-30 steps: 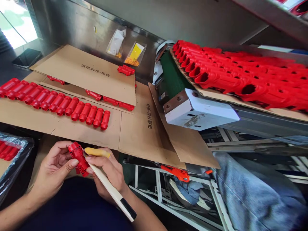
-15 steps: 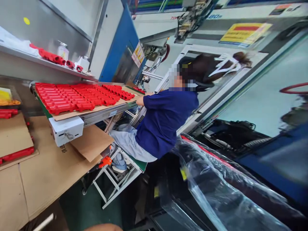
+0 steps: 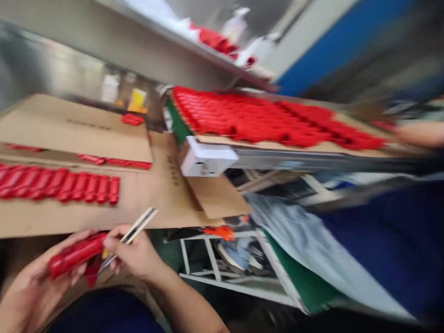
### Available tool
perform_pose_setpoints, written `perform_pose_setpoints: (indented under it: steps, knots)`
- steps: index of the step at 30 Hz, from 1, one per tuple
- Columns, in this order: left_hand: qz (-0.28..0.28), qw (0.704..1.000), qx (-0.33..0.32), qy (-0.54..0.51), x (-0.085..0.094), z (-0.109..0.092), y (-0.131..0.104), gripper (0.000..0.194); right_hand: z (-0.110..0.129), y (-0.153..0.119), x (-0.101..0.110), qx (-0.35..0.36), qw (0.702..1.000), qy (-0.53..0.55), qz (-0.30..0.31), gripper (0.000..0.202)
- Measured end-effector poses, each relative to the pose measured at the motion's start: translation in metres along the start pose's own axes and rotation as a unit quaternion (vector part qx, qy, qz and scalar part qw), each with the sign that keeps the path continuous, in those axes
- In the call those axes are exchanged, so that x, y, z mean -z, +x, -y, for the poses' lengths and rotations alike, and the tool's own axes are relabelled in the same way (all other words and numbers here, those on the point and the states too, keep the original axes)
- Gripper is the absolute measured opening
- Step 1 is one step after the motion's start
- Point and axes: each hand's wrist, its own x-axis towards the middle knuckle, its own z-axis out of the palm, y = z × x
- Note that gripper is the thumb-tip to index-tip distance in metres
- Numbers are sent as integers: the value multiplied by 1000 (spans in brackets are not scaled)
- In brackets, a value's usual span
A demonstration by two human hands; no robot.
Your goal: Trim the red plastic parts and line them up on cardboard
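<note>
My left hand (image 3: 33, 286) is closed around a red plastic tube-shaped part (image 3: 74, 255), held low in front of my body. In my right hand (image 3: 140, 254) is a slim utility knife (image 3: 138, 226) with a pale handle, gripped like a pen. Its metal blade points down and left, beside the near end of the part. A darker red pointed piece (image 3: 92, 274) shows under the part near the blade; blur hides whether it is joined on. Similar red parts (image 3: 65, 185) lie in a row on the cardboard-covered table (image 3: 138, 194) just beyond my hands.
A cardboard sheet (image 3: 58, 120) covers more red parts at the left. Rows of red parts fill the conveyor (image 3: 287, 155), with a white box (image 3: 208, 159) at its end. A co-worker in dark blue (image 3: 391, 236) sits at the right by a green-topped stool (image 3: 298, 277).
My view has swung left and down, from the co-worker and machine to the table. Both my hands, with the red part and knife, have come into sight.
</note>
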Motion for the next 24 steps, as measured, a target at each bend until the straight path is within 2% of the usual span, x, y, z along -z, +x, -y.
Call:
perform_pose_setpoints:
  steps: [1,2,3,5,6,8,10,13,24]
  knots:
    - [-38,998,-15,38,5,-7,-10,64,0,-3,1,33,999,-39,4,52]
    - [-72,994,-35,75,6,-13,-17,58,1,-5,3,97,990,-98,-15,42]
    - [-105,990,-50,84,4,-18,-19,49,3,-7,5,170,970,-172,-23,29]
    - [-137,988,-58,32,-4,-22,-17,40,8,-13,8,310,909,-274,-44,10]
    - [-139,989,-57,-1,-7,-23,-15,39,11,-15,9,363,882,-297,-42,14]
    - [-125,990,-51,-38,-11,-23,-12,38,14,-18,10,433,852,-293,-22,30]
    - [-110,992,-45,-47,-11,-23,-11,36,14,-18,10,465,842,-272,3,36]
    - [-107,992,-38,-55,-11,-24,-13,36,10,-14,8,482,839,-254,6,29]
    - [-102,992,-41,-53,-12,-23,-14,33,11,-11,5,480,841,-249,3,28]
